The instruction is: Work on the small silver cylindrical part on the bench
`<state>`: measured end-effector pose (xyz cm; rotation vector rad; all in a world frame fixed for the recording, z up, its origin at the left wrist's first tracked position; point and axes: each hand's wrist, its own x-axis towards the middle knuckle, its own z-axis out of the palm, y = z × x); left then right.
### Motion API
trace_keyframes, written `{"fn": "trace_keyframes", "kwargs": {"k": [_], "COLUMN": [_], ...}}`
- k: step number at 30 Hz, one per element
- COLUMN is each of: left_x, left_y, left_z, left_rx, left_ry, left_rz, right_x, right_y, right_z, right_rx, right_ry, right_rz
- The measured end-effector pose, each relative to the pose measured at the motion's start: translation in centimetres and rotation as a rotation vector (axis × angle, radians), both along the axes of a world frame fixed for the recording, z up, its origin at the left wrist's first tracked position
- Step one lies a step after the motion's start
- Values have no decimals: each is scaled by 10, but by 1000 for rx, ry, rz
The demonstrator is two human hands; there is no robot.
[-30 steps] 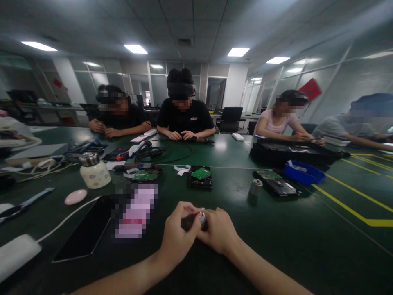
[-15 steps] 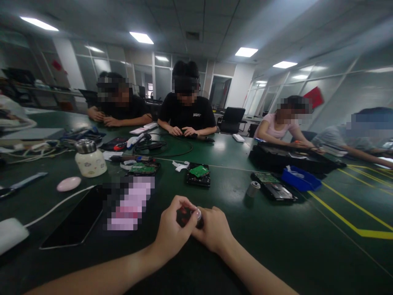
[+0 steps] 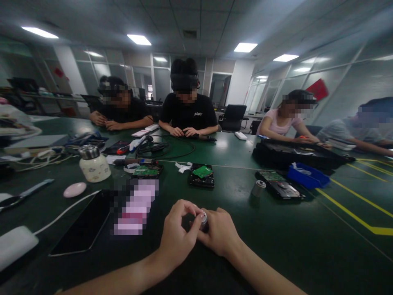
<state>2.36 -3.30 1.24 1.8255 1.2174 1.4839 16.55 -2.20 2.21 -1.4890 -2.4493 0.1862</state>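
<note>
My left hand [image 3: 177, 233] and my right hand [image 3: 219, 231] meet over the green table [image 3: 276, 237] near its front edge. Between them they pinch a small dark object with a round silver end [image 3: 203, 218]. Left fingers curl over its top, and my right hand wraps it from the right. Most of the object is hidden by my fingers, so I cannot make out what it is.
A black phone [image 3: 81, 227] with a white cable lies to the left. Further off are a disassembled hard drive [image 3: 202, 176], a second drive [image 3: 281, 186], a small metal cylinder [image 3: 258, 188], a blue tray [image 3: 307, 174] and a cream jar [image 3: 93, 166]. Several people work across the table.
My hands stay together on the small object, with the fingers shifting slightly around it. The view has wobbled a little; nothing on the table has moved.
</note>
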Motion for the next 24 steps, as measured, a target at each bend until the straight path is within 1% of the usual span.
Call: {"fn": "trace_keyframes", "kwargs": {"k": [6,9,12,16,18,20,24], "left_x": [0,0,1,0,-2,-4,-9], "left_y": [-2,-1,0,1,2,5,13], "left_z": [1,4,11,25,31,35,40], "left_rx": [-19,-37,-61,-126,-169,-198,-246], "left_ry": [50,104,159,220,223,205,216], "left_rz": [14,60,127,153,124,69,-105], "right_x": [0,0,0,-1,-1,-1,-1], "right_y": [1,1,1,1,2,2,1], "right_z": [-3,-4,-4,-4,-5,-5,-5], "right_rx": [10,15,17,19,20,22,28], "right_ry": [14,19,22,35,45,55,64], "right_rz": [-7,-4,-7,-29,-40,-52,-56]}}
